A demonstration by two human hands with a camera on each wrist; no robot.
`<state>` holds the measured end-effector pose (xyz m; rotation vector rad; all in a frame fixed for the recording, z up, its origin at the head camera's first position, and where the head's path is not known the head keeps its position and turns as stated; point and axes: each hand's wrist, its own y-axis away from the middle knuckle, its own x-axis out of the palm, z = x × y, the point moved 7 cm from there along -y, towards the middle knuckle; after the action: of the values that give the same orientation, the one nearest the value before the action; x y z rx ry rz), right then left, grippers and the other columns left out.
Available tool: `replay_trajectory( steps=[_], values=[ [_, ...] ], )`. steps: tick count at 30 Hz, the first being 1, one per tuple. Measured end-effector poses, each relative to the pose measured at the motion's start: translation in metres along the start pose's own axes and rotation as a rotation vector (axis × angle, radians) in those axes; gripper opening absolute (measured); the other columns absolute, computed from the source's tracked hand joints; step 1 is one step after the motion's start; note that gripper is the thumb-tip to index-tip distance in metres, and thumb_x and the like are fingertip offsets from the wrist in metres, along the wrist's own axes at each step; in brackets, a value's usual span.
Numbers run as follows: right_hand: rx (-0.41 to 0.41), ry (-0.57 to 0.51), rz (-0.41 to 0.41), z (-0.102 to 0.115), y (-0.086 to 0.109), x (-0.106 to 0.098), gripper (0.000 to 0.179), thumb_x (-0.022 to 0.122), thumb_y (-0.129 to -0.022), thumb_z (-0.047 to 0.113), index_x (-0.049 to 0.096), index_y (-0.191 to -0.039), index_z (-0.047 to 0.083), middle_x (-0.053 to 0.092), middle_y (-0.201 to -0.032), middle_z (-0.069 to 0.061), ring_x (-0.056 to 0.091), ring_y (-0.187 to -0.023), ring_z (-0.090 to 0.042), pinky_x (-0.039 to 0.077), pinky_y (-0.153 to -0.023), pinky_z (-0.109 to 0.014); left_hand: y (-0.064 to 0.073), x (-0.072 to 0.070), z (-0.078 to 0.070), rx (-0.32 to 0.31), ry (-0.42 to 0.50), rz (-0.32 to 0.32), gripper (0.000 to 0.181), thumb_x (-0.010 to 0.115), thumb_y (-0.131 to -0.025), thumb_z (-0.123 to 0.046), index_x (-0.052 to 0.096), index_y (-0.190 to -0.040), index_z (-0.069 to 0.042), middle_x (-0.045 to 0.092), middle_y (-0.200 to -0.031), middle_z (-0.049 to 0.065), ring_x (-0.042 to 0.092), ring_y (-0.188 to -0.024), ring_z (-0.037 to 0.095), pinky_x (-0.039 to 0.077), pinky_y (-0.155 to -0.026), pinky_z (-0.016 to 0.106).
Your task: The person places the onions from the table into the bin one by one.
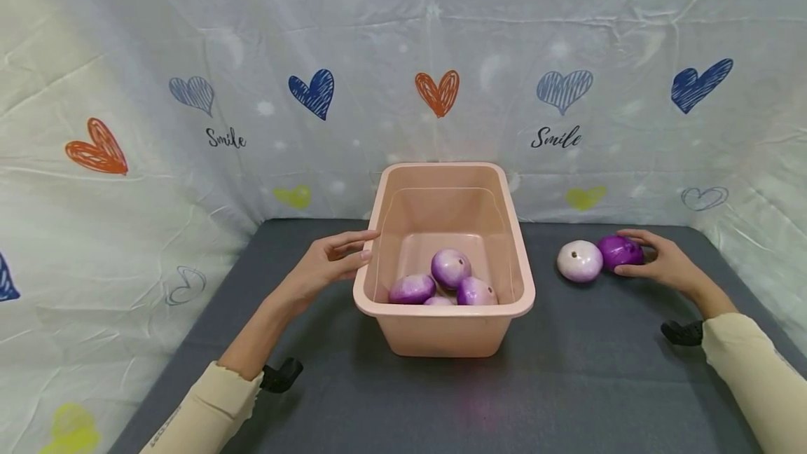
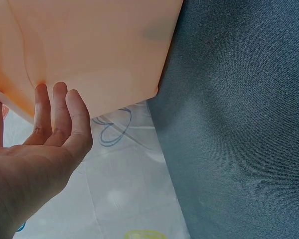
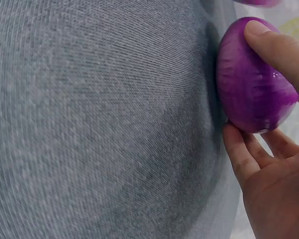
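1. One hand at left: the left hand (image 1: 323, 262), beside the tub's left rim. Fingers fairly straight and slightly spread, at the outer wall; gripping nothing. Judged a steadying touch.
2. Peach tub (image 1: 443, 339) stands near the middle of the table's far edge, upright, open side up.
3. Four onion-like pieces inside, gathered at the tub's near end: purple one at left (image 1: 412, 289), one behind (image 1: 450, 268), one at right (image 1: 477, 292), and a fourth (image 1: 438, 300) mostly hidden by the near rim.
4. Right of the tub, toward the table's far right corner: pale onion (image 1: 579, 261) on the cloth, just beside the deep-purple onion (image 1: 621, 251). Cannot tell whether they touch.
5. Right hand (image 1: 665, 266) pinches the deep-purple onion between thumb and fingers, low at the table. Step in hand, by my reading: securing the pick-up. Next move calls for a firm hold and a lift that doesn't roll the pale neighbour.
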<state>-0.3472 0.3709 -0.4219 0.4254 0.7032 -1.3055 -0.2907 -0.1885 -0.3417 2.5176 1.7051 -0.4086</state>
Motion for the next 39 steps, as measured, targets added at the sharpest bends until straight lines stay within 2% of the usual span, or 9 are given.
replay_trajectory(
  steps=[7, 9, 12, 15, 19, 23, 26, 32, 39],
  values=[
    [0.014, 0.006, -0.019, -0.001, 0.001, -0.001, 0.075, 0.082, -0.090, 0.023, 0.044, -0.148, -0.004, 0.038, -0.145, -0.038, 0.044, -0.124, -0.063, 0.046, -0.093, -0.066, 0.000, 0.000, 0.000, 0.001, 0.001, 0.001, 0.049, 0.071, -0.099, -0.024, 0.059, -0.145, -0.014, 0.055, -0.142, 0.011, 0.055, -0.127, 0.030, 0.052, -0.097, 0.043],
    [0.009, 0.014, -0.034, -0.001, 0.002, -0.002, 0.074, 0.082, -0.090, 0.023, 0.045, -0.147, -0.005, 0.040, -0.143, -0.038, 0.045, -0.123, -0.063, 0.048, -0.091, -0.062, 0.000, 0.000, 0.000, 0.001, 0.004, 0.000, 0.049, 0.071, -0.099, -0.024, 0.059, -0.145, -0.014, 0.055, -0.142, 0.011, 0.055, -0.127, 0.030, 0.052, -0.097, 0.043],
    [0.001, 0.015, -0.064, -0.001, 0.004, -0.005, 0.072, 0.083, -0.089, 0.022, 0.047, -0.146, -0.004, 0.042, -0.142, -0.039, 0.049, -0.120, -0.062, 0.054, -0.084, -0.041, -0.001, 0.000, -0.001, 0.001, 0.008, -0.003, 0.048, 0.071, -0.099, -0.024, 0.059, -0.145, -0.013, 0.055, -0.142, 0.011, 0.055, -0.127, 0.030, 0.052, -0.096, 0.043],
    [0.000, -0.015, -0.092, -0.002, 0.008, -0.008, 0.070, 0.082, -0.090, 0.021, 0.047, -0.145, -0.004, 0.041, -0.143, -0.037, 0.051, -0.119, -0.060, 0.048, -0.076, -0.017, -0.001, 0.000, -0.001, 0.002, 0.007, -0.005, 0.048, 0.071, -0.099, -0.023, 0.059, -0.145, -0.013, 0.055, -0.142, 0.012, 0.055, -0.127, 0.030, 0.052, -0.096, 0.043],
    [0.003, -0.047, -0.127, -0.003, 0.015, -0.015, 0.068, 0.080, -0.092, 0.021, 0.046, -0.145, -0.003, 0.040, -0.146, -0.034, 0.048, -0.123, -0.056, 0.041, -0.075, -0.005, -0.001, 0.001, -0.001, 0.003, -0.003, -0.005, 0.049, 0.071, -0.099, -0.023, 0.060, -0.144, -0.012, 0.055, -0.141, 0.013, 0.056, -0.126, 0.030, 0.052, -0.096, 0.043],
    [-0.019, -0.094, -0.163, 0.002, 0.023, -0.023, 0.064, 0.078, -0.094, 0.018, 0.047, -0.147, 0.001, 0.040, -0.146, -0.030, 0.059, -0.115, -0.016, 0.044, -0.079, -0.006, 0.000, 0.001, -0.002, 0.002, -0.009, -0.007, 0.049, 0.072, -0.098, -0.024, 0.060, -0.144, -0.013, 0.056, -0.140, 0.012, 0.056, -0.126, 0.029, 0.052, -0.097, 0.044],
    [-0.032, -0.158, -0.183, 0.006, 0.031, -0.028, 0.060, 0.076, -0.095, 0.014, 0.049, -0.148, 0.006, 0.043, -0.142, -0.019, 0.053, -0.102, 0.011, 0.049, -0.078, -0.011, 0.000, 0.000, -0.002, 0.004, -0.015, -0.010, 0.049, 0.072, -0.098, -0.025, 0.061, -0.144, -0.014, 0.056, -0.141, 0.011, 0.056, -0.126, 0.029, 0.051, -0.098, 0.044],
    [-0.025, -0.247, -0.177, 0.009, 0.043, -0.033, 0.057, 0.072, -0.097, 0.008, 0.050, -0.148, 0.013, 0.051, -0.126, 0.013, 0.058, -0.102, 0.010, 0.052, -0.077, -0.014, 0.000, -0.001, -0.002, 0.000, -0.040, -0.021, 0.048, 0.073, -0.097, -0.026, 0.061, -0.143, -0.015, 0.055, -0.142, 0.009, 0.055, -0.126, 0.028, 0.050, -0.099, 0.047],
    [-0.056, -0.276, -0.156, 0.022, 0.052, -0.033, 0.057, 0.069, -0.098, 0.003, 0.049, -0.150, 0.013, 0.056, -0.123, 0.013, 0.061, -0.102, 0.004, 0.054, -0.077, -0.017, 0.000, -0.001, -0.004, 0.002, -0.059, -0.028, 0.049, 0.074, -0.097, -0.027, 0.062, -0.142, -0.015, 0.055, -0.142, 0.008, 0.056, -0.125, 0.028, 0.049, -0.100, 0.048]
  ],
)
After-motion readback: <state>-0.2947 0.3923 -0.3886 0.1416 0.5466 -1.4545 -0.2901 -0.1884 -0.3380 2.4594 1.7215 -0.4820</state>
